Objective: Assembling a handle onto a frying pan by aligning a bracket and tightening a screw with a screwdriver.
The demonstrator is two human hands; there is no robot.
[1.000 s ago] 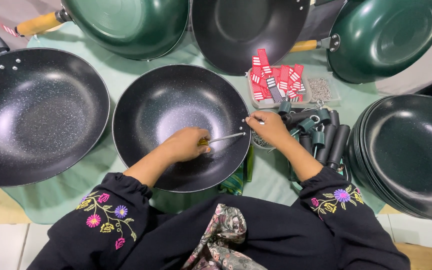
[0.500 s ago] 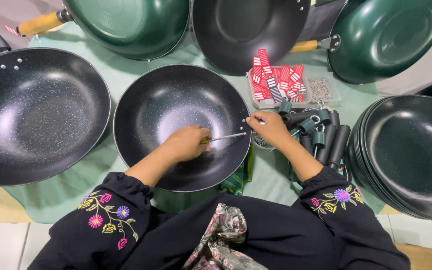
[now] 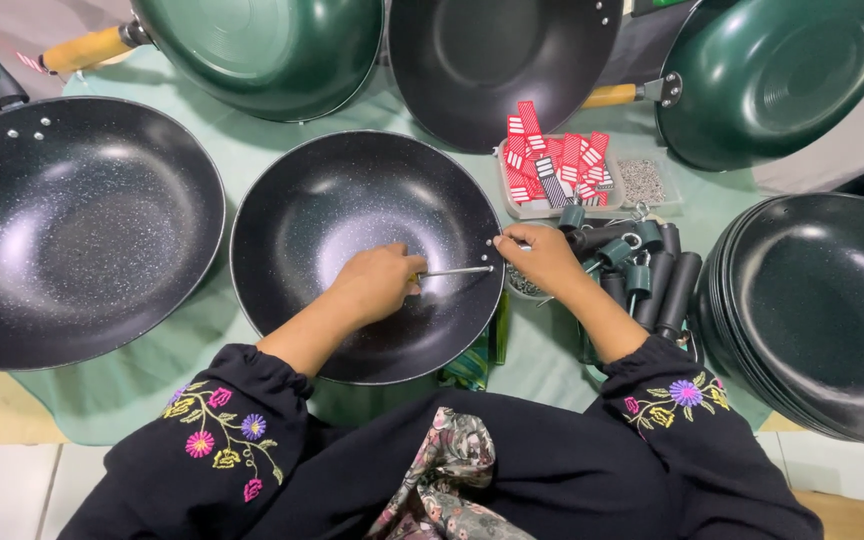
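Observation:
A black speckled wok (image 3: pixel 352 200) without a handle lies in front of me on the green cloth. My left hand (image 3: pixel 377 283) is inside it, closed around a thin metal screwdriver (image 3: pixel 457 270) whose tip points at the wok's right rim. My right hand (image 3: pixel 544 256) is just outside that rim, fingers pinched on a small part that I cannot make out. Dark handles (image 3: pixel 642 275) lie in a pile right of that hand.
A larger black wok (image 3: pixel 62 230) sits left. Green woks (image 3: pixel 262 50) (image 3: pixel 782 70) and a black one (image 3: pixel 492 60) lean at the back. A clear tray (image 3: pixel 557 170) holds red tags and small screws. A stack of black woks (image 3: pixel 822 310) stands right.

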